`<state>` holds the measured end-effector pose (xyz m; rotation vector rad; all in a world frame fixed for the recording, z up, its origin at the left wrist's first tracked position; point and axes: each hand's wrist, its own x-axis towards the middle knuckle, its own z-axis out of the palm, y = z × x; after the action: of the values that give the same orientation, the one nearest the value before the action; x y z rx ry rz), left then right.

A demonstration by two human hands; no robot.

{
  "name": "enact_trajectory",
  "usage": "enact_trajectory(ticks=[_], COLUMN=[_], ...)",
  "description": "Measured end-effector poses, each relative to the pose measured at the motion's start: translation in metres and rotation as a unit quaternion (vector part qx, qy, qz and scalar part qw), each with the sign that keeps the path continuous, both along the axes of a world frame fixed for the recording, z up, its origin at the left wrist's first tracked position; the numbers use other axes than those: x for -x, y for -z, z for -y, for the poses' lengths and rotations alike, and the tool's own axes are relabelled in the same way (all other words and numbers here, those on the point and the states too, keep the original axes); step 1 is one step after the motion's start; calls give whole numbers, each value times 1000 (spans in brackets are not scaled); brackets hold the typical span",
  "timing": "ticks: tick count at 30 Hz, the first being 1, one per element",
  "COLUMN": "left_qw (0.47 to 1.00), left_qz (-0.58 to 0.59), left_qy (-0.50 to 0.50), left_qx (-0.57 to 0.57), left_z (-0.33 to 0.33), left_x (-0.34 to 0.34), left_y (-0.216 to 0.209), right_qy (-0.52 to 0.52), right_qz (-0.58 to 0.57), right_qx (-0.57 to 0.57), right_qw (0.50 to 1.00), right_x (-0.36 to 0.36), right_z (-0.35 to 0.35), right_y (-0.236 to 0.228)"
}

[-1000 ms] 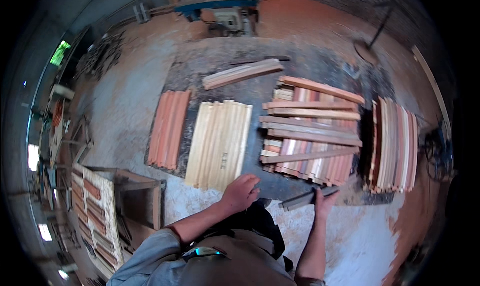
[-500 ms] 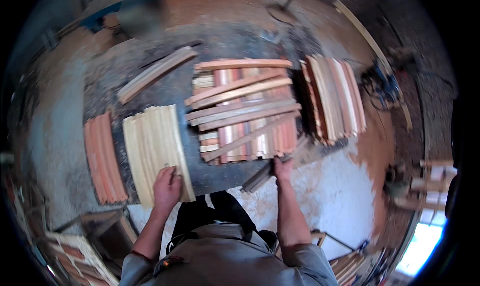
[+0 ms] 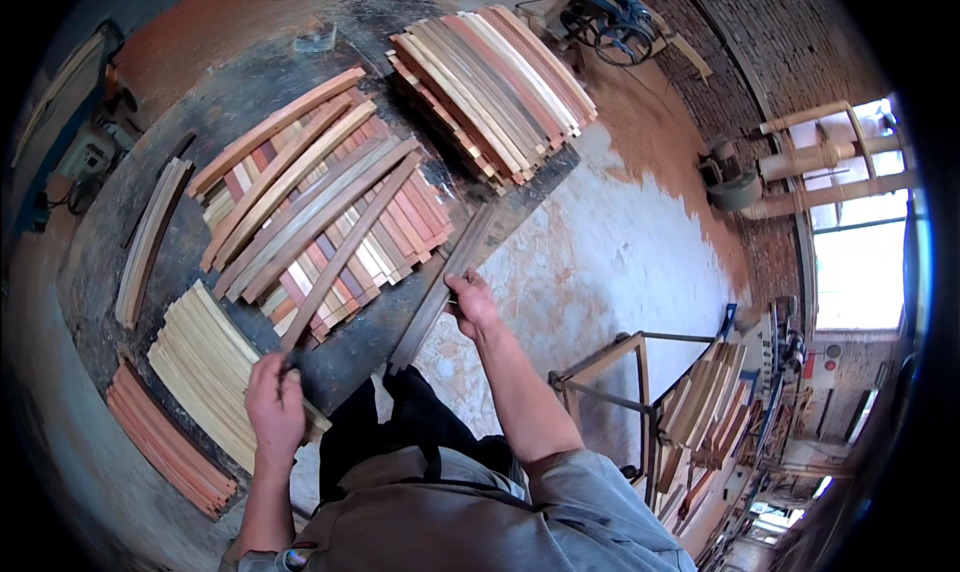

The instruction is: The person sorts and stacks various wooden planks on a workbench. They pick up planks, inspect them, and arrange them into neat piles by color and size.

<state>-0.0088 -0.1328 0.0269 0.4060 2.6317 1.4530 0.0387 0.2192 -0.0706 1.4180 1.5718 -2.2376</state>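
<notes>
My right hand (image 3: pixel 474 304) is closed on the side of a dark grey-brown wooden strip (image 3: pixel 428 320), which lies along the near right edge of the dark table. My left hand (image 3: pixel 274 408) has its fingers curled together beside the pale wooden strips (image 3: pixel 200 372); whether anything is pinched in them is hidden. Just beyond its fingertips is the near end of a brown strip (image 3: pixel 345 252). That strip lies aslant on a wide stack of mixed-colour strips (image 3: pixel 400 222), with several longer curved strips across its top.
A second tall stack of strips (image 3: pixel 495 82) stands at the far right of the table (image 3: pixel 335 372). Reddish strips (image 3: pixel 165 442) lie at the left, and loose curved strips (image 3: pixel 150 242) further back. A metal-and-wood frame (image 3: pixel 610 372) stands on the floor to the right.
The view has swung to the right, so the table appears turned. My left hand is now by the pale strips' right edge, near the brown strip's end. My right hand stays at the table edge.
</notes>
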Motion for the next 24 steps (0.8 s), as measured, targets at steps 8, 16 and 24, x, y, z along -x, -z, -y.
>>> enact_trajectory(ticks=[8,16,24], left_qw=[962,949,956], left_qz=[59,153,113], left_qy=[255,272,246], left_qx=[75,-40,112], left_z=[-74,-78,-96], left_x=[-21,-44,-48], left_y=[-21,21,-31], right_qy=[65,131,132], right_qz=[-170,-227,-133], right_qx=[179,237,201], right_qw=[967,936,961], right_x=[-29,-25,2], right_z=[39,83,98], right_y=[-29,-71,-86])
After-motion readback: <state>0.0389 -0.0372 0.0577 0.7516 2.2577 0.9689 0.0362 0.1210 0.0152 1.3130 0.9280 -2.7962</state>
